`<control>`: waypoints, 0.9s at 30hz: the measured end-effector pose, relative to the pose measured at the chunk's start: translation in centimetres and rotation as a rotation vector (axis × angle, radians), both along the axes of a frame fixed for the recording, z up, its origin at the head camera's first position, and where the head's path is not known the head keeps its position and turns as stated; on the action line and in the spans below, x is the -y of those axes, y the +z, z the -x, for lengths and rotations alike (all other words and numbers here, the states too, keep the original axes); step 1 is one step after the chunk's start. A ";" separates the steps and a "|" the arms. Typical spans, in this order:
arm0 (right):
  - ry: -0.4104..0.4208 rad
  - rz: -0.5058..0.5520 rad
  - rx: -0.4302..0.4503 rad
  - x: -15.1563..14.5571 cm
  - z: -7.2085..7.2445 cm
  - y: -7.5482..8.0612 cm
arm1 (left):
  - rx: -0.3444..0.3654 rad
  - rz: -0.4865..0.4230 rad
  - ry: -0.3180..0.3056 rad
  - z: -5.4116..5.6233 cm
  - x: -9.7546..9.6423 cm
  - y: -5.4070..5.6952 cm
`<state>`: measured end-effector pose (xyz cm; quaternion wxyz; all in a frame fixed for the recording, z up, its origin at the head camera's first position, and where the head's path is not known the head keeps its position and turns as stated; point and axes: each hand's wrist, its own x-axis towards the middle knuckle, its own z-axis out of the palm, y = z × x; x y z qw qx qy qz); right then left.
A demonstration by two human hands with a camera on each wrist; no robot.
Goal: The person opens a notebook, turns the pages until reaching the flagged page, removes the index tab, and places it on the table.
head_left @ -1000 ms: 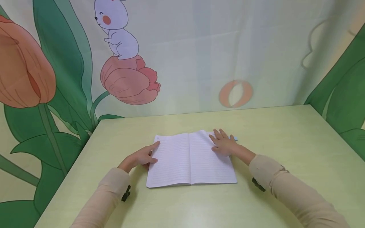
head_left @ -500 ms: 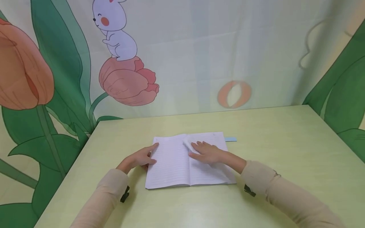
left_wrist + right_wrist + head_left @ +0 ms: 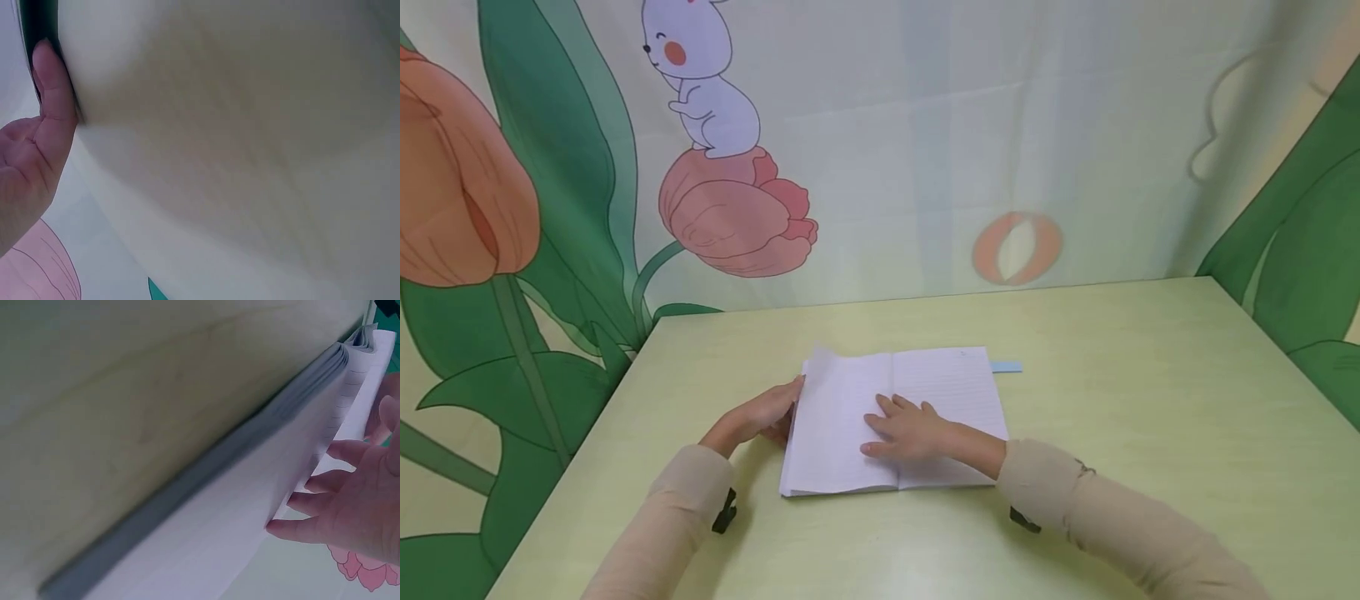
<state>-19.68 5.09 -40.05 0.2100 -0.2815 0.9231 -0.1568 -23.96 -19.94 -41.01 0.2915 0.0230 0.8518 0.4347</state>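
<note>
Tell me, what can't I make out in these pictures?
- Left hand: head view, thumb tip hidden by a page.
- Blue strip: head view, any part under the notebook is hidden.
- Corner mark: head view, too small to read.
- Rabbit: head view, ears cut by the top edge.
- Right hand: right wrist view, cut by the right edge.

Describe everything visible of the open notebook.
The notebook lies open on the pale table, its white pages ruled and paper-like. A crease runs between its two sides, and the upper left corner of the left-hand page lifts up. A pale blue strip shows beside its right edge, near the top. The left hand is at its left edge; the spread right hand touches the left-hand page from across the crease. The right wrist view shows stacked sheet edges.
</note>
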 end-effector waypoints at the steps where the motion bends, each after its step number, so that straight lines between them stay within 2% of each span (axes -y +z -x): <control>1: 0.006 -0.011 -0.004 0.1 -0.1 0.0 | 0.004 0.004 0.010 0.0 0.0 0.1; 6: 0.035 -0.026 -0.048 -0.4 0.3 0.0 | -0.013 0.009 -0.031 0.3 0.1 -0.2; 9: 0.017 -0.025 -0.079 -1.4 1.1 0.1 | -0.037 0.003 -0.057 0.3 0.1 -0.4; 19: -0.176 -0.050 -0.120 -7.5 4.9 -1.4 | -0.050 0.019 -0.059 0.2 0.1 -0.6; 24: -0.279 -0.038 -0.105 -9.8 5.8 -1.5 | -0.070 0.042 -0.079 0.2 0.1 -0.5; 27: -0.305 -0.054 -0.080 -10.5 6.1 -1.7 | -0.068 0.046 -0.079 0.3 0.1 -0.5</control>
